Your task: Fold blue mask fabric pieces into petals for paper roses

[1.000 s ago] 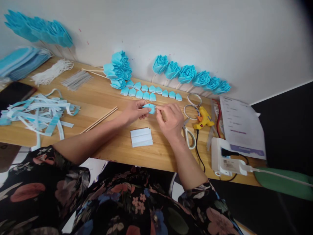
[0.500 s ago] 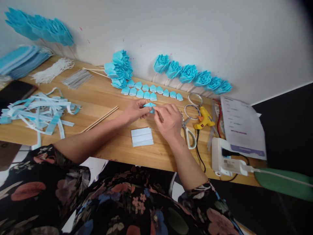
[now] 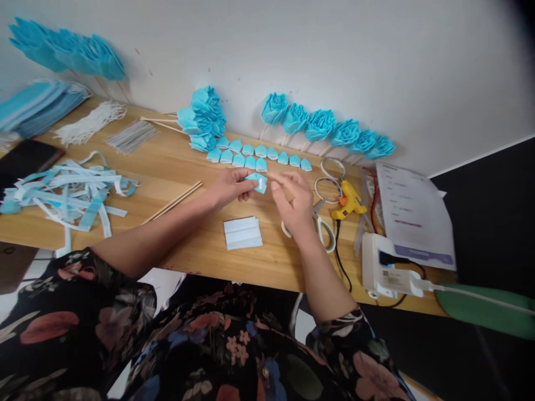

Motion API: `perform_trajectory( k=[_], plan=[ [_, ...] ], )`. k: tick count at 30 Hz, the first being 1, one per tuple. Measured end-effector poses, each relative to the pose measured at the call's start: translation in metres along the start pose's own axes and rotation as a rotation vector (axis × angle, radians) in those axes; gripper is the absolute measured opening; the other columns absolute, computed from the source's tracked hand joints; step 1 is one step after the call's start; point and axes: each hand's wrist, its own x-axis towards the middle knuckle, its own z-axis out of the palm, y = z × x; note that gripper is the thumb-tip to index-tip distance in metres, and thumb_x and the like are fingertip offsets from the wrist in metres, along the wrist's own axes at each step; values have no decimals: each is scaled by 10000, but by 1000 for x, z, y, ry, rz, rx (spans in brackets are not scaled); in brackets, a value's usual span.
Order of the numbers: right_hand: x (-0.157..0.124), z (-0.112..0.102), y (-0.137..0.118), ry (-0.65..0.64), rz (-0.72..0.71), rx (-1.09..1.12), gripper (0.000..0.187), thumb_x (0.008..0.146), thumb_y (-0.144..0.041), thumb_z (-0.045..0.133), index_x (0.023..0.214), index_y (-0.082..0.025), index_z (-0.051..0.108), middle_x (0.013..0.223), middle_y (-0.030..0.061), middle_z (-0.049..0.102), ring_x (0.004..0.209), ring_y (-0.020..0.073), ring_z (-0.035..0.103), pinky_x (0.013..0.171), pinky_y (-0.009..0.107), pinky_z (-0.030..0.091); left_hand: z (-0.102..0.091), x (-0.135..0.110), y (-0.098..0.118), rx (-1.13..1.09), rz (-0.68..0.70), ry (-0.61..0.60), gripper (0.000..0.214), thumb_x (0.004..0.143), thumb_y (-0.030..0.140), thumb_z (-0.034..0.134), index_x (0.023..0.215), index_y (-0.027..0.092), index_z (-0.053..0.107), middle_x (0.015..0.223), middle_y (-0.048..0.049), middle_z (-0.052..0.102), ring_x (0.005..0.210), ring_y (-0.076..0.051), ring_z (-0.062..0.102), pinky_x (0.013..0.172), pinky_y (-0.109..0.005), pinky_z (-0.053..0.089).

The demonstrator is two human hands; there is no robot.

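My left hand [image 3: 229,187] pinches a small folded blue petal [image 3: 261,184], made of what looks like mask fabric, between thumb and fingers. A white patch shows on its face. Just right of it is my right hand [image 3: 295,201], index finger stretched toward the petal and thumb apart from it, with nothing visible in the fingers. Beyond the hands, several similar folded petals [image 3: 249,162] lie in two rows. White pleated pieces [image 3: 243,233] lie flat on the table [image 3: 200,250] below the hands. White-handled scissors [image 3: 329,238] are partly hidden by my right hand.
A yellow glue gun [image 3: 351,200] and tape rolls [image 3: 328,190] lie at right, near a power strip [image 3: 376,262] and printed sheet [image 3: 412,211]. Blue fabric flowers [image 3: 320,125] lean against the wall. Fabric strips [image 3: 71,189], sticks [image 3: 173,201] and a phone [image 3: 29,159] lie left.
The petal in my left hand has opened from its pinched fold and turned to show its face. My right hand has let go of it and drawn slightly right.
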Motion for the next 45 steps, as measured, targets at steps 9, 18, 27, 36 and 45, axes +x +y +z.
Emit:
perform_trajectory(
  k=[9,18,27,36,45],
  plan=[
    [-1,3,6,-158,232,358,344,892,-283,615,1231,-250,654,919,9,716,826,152,655,861,356,553,-2,-2,-3,148,1,-144,200,811,316,697,752,156,592,566,19,568,519,-92,520,518,-215,406],
    [-2,13,15,-69,286,468,372,874,-293,619,1243,-260,645,865,-9,631,772,129,589,757,299,535,2,-2,-2,71,14,-130,259,779,388,704,751,170,567,594,22,560,527,-90,509,504,-210,410],
    [-1,10,12,-144,351,537,398,916,-461,596,1263,-270,633,922,26,704,863,178,657,810,365,569,1,-1,-5,130,31,-100,253,765,348,699,690,175,531,572,36,507,521,-80,455,509,-212,362],
    [-2,10,16,-167,390,525,398,893,-433,628,1248,-255,662,833,-6,667,743,141,611,711,300,540,2,-3,0,243,91,-76,318,775,346,690,623,182,464,569,48,443,533,-73,388,503,-216,302],
    [-1,8,9,-162,380,495,402,872,-380,651,1254,-257,659,828,-14,669,744,141,627,736,298,550,-1,-1,-7,240,77,-123,310,792,449,702,729,175,571,600,24,543,548,-93,478,515,-215,353]
  ],
)
